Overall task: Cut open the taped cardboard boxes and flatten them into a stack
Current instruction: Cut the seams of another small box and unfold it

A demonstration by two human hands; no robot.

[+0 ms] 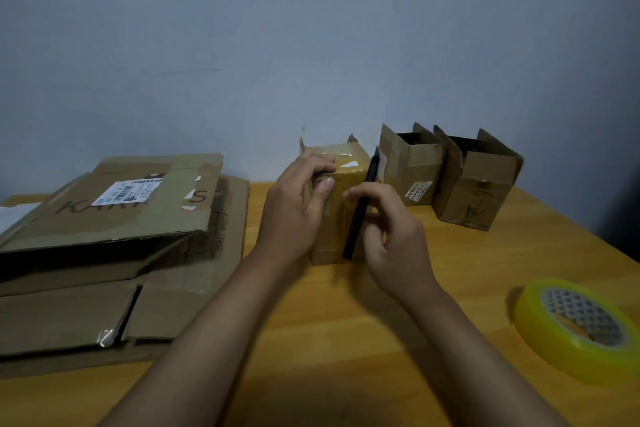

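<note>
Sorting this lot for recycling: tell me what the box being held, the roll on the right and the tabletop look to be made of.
Box: brown corrugated cardboard, matte, wrapped in glossy clear tape that catches the light.
Roll: clear yellowish plastic tape, shiny, wound on what seems a printed card core.
Tabletop: wood or wood-look laminate, orange-tan with faint grain and a smooth finish; which one, I cannot tell.

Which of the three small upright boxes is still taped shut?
The taped box between the hands, left of the others. Shiny tape covers its top, while the two open boxes beside it have flaps standing up.
</note>
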